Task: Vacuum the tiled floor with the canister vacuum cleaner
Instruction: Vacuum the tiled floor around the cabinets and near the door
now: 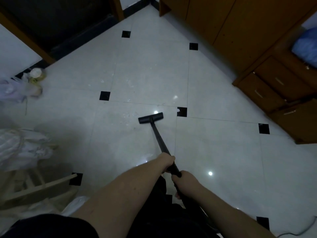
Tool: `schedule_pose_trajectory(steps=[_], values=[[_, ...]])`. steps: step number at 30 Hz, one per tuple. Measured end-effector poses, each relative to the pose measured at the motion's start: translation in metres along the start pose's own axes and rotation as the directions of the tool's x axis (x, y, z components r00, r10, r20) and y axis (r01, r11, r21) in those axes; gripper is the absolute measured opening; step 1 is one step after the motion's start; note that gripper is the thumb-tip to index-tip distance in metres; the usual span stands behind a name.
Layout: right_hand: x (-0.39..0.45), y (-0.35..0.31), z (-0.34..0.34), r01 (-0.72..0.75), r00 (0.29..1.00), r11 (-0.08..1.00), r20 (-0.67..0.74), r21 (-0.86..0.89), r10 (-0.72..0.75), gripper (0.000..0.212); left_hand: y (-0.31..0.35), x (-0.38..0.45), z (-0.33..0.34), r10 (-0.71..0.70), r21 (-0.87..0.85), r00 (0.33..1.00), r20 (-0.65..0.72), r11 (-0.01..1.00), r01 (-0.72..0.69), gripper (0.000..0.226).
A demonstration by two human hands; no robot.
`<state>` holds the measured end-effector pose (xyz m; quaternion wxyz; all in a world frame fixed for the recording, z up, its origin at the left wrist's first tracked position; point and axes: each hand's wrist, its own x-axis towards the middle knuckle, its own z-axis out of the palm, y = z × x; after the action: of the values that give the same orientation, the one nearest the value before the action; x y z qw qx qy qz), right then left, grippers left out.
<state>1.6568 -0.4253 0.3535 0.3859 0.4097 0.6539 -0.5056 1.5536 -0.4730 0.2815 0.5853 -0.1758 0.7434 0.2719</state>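
Note:
A black vacuum wand (158, 140) runs from my hands out to a flat black floor head (151, 118) lying on the white tiled floor (214, 143). My left hand (167, 161) grips the wand higher up, and my right hand (184, 182) grips its handle end closer to my body. Small white scraps (127, 115) lie on the tile just left of the floor head, with more scraps (130, 83) farther out. The canister itself is hidden; only a dark shape shows below my arms.
Wooden cabinets with drawers (274, 83) line the right side. A dark doorway (60, 23) is at the back left. Plastic bags and a cup (22, 85) sit on the left, with a pale bag (22, 148) over a wooden frame (39, 188). A cord (303, 229) lies at the bottom right.

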Motion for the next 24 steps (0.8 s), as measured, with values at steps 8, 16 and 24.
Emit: schedule_pose_trajectory(steps=[8, 16, 24], values=[[-0.042, 0.045, -0.001, 0.03, 0.999, 0.999, -0.014, 0.021, -0.03, 0.022, -0.025, -0.031, 0.047, 0.014, 0.091, 0.999, 0.043, 0.996, -0.018, 0.049], [-0.092, 0.124, -0.009, -0.007, 1.0, 0.993, 0.028, 0.119, 0.004, 0.019, -0.066, -0.067, 0.118, -0.027, 0.166, 0.994, 0.109, 0.986, 0.009, 0.029], [-0.102, 0.148, -0.006, -0.003, 1.0, 0.992, 0.016, 0.13, 0.001, 0.021, -0.076, -0.083, 0.137, -0.028, 0.222, 0.996, 0.088, 0.975, 0.008, 0.031]])
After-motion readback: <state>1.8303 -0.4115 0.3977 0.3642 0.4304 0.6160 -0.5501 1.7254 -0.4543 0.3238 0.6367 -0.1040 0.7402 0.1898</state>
